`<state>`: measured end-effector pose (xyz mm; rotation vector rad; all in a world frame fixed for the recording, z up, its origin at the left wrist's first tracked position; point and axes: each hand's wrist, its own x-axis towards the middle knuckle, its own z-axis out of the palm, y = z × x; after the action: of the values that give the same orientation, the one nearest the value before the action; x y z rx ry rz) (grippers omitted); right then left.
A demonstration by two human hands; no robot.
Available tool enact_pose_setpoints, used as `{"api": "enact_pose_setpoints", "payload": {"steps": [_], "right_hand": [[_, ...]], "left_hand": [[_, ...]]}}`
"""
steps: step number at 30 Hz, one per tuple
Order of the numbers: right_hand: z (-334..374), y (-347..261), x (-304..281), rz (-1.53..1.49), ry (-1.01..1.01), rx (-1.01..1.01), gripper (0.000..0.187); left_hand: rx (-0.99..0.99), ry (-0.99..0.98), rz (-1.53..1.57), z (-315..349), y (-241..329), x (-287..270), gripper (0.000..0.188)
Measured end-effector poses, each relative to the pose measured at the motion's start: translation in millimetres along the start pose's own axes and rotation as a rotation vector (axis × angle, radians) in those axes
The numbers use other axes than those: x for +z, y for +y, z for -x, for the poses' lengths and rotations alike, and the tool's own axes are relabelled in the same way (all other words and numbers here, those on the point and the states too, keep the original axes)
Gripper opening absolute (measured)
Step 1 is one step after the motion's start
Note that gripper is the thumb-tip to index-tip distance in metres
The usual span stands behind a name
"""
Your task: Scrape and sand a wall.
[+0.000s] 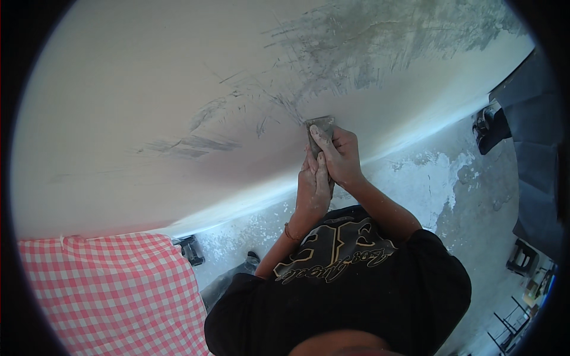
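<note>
A scraper (322, 123) with a flat, dusty grey blade meets the pale wall (148, 77), its blade edge at the lower end of a scraped patch. My right hand (342, 155) is closed round it, thumb laid along the blade. Just below and to the left, my left hand (314, 181) presses against the handle, its fingers pointing up toward the blade. Most of the handle is hidden between both hands. White dust coats my fingers. Grey scrape marks (208, 142) run across the wall left of the blade, and a larger rough grey patch (380, 41) spreads above.
A pink-and-white checked cloth (113, 285) covers something at the lower left. Dark grey sheeting (537, 142) hangs at the right, beside a dark shoe (490, 133). White flakes lie on the grey floor (481, 190). A black stool (522, 259) stands at the lower right.
</note>
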<state>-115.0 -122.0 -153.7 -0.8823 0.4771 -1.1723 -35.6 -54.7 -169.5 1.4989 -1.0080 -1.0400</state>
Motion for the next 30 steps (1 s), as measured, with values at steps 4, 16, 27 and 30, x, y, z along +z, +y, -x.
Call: {"api": "enact_pose_setpoints", "payload": {"steps": [4, 16, 27, 30], "right_hand": [[-8.6, -10.7, 8.0, -0.024, 0.007, -0.078, 0.031], [-2.8, -23.7, -1.9, 0.024, 0.026, -0.087, 0.034], [0.5, -16.1, -5.2, 0.047, -0.017, 0.052, 0.025], [-0.1, -10.4, -6.9, 0.073, -0.031, 0.02, 0.025]], "left_hand": [[0.069, -0.032, -0.017, -4.6, 27.4, -3.0, 0.031], [0.094, -0.231, 0.04, -0.9, 42.3, 0.5, 0.032], [0.151, -0.083, 0.046, 9.9, 23.7, 8.3, 0.042], [0.149, -0.107, 0.016, 8.0, 15.2, 7.1, 0.036]]}}
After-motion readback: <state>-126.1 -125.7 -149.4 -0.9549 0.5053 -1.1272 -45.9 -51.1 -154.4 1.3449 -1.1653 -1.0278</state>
